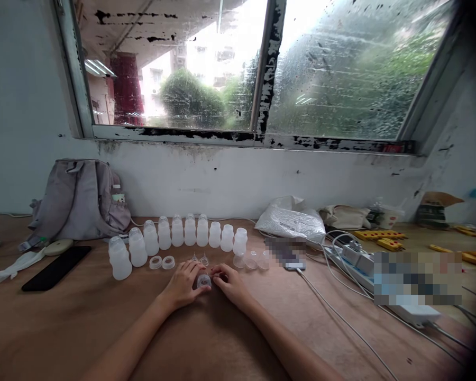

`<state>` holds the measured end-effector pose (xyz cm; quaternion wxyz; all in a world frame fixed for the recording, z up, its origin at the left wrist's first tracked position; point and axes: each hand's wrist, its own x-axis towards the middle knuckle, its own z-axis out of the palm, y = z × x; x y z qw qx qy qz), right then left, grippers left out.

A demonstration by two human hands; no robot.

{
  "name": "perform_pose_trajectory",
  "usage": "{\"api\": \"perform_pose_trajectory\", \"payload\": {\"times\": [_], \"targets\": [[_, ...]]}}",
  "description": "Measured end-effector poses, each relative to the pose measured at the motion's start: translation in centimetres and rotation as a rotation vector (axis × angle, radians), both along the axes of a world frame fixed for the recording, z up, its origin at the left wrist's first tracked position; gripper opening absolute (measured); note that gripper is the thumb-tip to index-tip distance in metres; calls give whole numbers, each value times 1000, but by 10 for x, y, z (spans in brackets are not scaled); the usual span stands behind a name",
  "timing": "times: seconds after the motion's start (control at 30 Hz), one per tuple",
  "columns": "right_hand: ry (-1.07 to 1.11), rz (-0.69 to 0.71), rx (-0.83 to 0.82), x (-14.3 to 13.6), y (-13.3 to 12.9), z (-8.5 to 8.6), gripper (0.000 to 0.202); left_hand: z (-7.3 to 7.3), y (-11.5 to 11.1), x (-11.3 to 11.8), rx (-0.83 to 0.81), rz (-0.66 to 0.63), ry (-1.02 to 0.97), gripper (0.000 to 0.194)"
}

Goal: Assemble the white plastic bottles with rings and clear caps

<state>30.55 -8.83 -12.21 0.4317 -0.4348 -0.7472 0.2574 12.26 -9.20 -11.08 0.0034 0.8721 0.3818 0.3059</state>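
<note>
My left hand [185, 284] curls around a clear collar ring with a bottle nipple [203, 282] in it, low over the table. Close against its right side, my right hand [229, 283] has its fingers bent together at the nipple's tip; the exact contact is too small to tell. Just beyond my fingers stand two loose clear nipples [203, 260]. Two whitish collar rings [168, 263] lie left of them, and several clear domed caps [252, 260] sit to the right. Behind, frosted baby bottles [190, 230] form a curved row; the three rightmost have no tops.
A grey backpack [83, 198] leans on the wall at left, with a black phone-like slab [57, 269] before it. At right are a silver padded bag [291, 219], a plugged-in phone [294, 264], a white power strip [412, 312] with trailing cables, and yellow tools [381, 235].
</note>
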Motion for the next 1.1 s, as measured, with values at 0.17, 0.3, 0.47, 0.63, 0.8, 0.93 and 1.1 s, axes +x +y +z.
{"api": "perform_pose_trajectory", "payload": {"times": [0.17,0.3,0.47,0.63,0.8,0.93,1.1], "targets": [[-6,10,71,-1,-2,-1,33,4,3,7,-52,-2,-139,19],[18,28,127,-4,-7,3,27,7,9,22,-274,37,-486,22],[61,-90,85,-3,-10,8,9,-3,13,40,-656,-25,-869,27],[84,-111,35,-6,-12,10,13,-19,11,44,-770,13,-1007,36],[95,-153,11,-10,-10,8,8,-17,2,42,-668,37,-900,41],[51,-169,24,-5,-6,4,6,-6,-10,43,-595,46,-803,38],[-68,-210,91,0,3,-2,8,-1,-20,47,-550,31,-745,32]]}}
